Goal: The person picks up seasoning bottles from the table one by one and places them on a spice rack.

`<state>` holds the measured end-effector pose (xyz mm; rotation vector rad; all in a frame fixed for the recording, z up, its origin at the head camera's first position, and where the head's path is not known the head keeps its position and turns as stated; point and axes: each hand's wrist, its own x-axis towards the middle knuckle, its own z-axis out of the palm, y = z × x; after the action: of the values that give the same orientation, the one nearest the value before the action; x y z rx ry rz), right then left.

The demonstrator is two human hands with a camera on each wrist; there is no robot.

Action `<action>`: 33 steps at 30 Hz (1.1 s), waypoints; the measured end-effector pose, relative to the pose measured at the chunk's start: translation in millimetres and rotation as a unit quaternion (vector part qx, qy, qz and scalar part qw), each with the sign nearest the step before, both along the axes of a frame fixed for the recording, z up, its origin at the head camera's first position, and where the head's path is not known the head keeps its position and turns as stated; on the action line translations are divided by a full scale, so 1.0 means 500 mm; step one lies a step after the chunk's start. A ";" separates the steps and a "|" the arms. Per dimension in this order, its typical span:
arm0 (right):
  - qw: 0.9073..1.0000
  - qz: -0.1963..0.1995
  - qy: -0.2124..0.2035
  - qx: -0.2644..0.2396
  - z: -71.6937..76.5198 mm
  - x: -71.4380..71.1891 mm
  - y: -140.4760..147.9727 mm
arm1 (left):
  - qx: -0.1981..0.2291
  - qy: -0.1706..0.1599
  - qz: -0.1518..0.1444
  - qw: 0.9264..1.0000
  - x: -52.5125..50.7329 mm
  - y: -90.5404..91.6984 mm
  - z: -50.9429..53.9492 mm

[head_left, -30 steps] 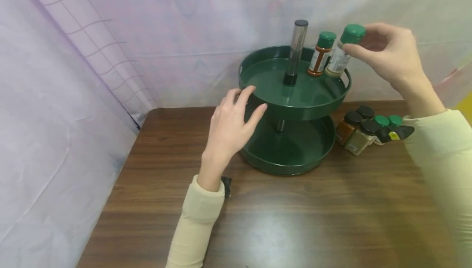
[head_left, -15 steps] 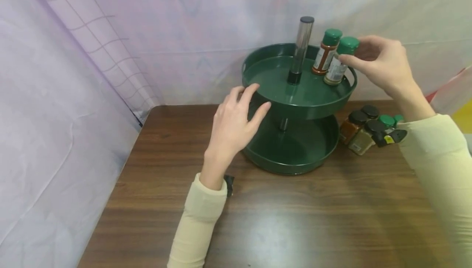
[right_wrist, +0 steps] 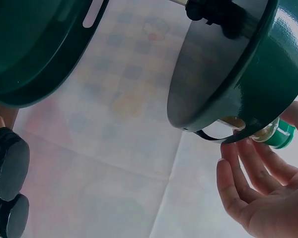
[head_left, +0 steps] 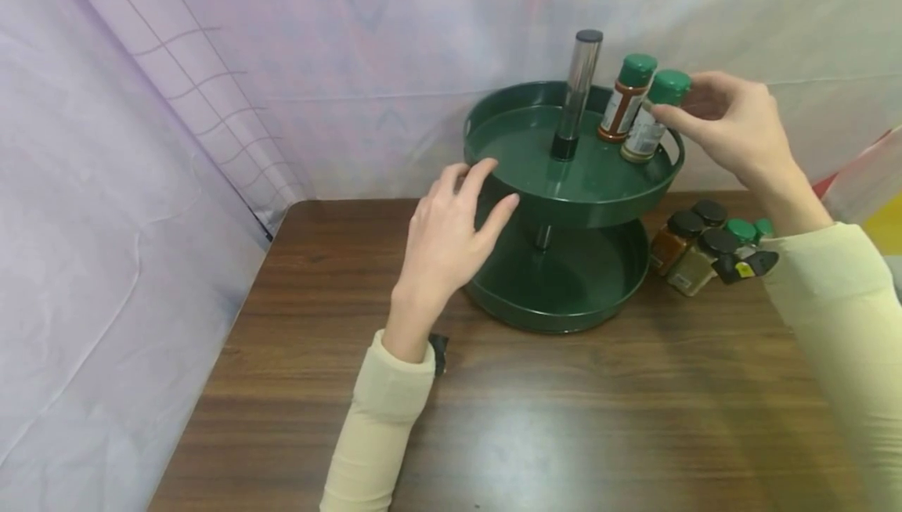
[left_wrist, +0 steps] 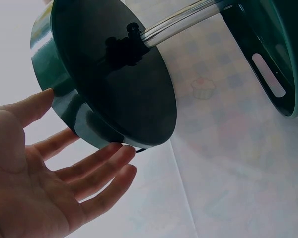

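Note:
A two-tier green turntable rack has an upper tray (head_left: 585, 214) and a lower tray (head_left: 553, 321) on a metal post (head_left: 581, 81). At the upper tray's right side my right hand (head_left: 747, 132) pinches a green-capped spice bottle (head_left: 644, 136) with pale contents, its base on the tray. Beside it stands another green-capped bottle (head_left: 620, 114), reddish inside. My left hand (head_left: 442, 242) is at the tray's left side, fingers loosely spread; in the left wrist view its thumb and fingertips touch the outer wall. From below, the right wrist view shows the held bottle's green cap (right_wrist: 286, 135) past the rim.
On the wooden table (head_left: 535, 418), right of the rack, several spice jars (head_left: 692, 257) stand close together, with black or green lids, partly behind the right wrist's strap. A pale curtain (head_left: 366, 66) hangs behind the table and along its left.
My right hand has lowered the pale spice bottle onto the upper tray, next to the reddish one. The left hand stays at the rim. The head view has shifted slightly.

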<state>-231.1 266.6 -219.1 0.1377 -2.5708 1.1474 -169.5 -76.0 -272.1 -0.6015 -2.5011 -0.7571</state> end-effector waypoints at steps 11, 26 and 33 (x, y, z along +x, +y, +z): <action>1.000 -0.006 0.002 0.011 -0.004 0.000 0.001 | -0.001 -0.005 0.001 1.000 -0.001 0.002 -0.002; 1.000 -0.007 -0.008 -0.006 0.002 0.018 0.020 | -0.003 -0.004 0.001 1.000 -0.005 0.005 -0.003; 0.999 -0.011 0.014 -0.036 0.004 0.032 0.044 | -0.005 -0.005 0.002 1.000 -0.005 0.005 -0.002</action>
<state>-214.9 288.7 -216.9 0.1066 -2.4971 1.2200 -171.8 -73.3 -273.1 -0.5978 -2.5154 -0.7486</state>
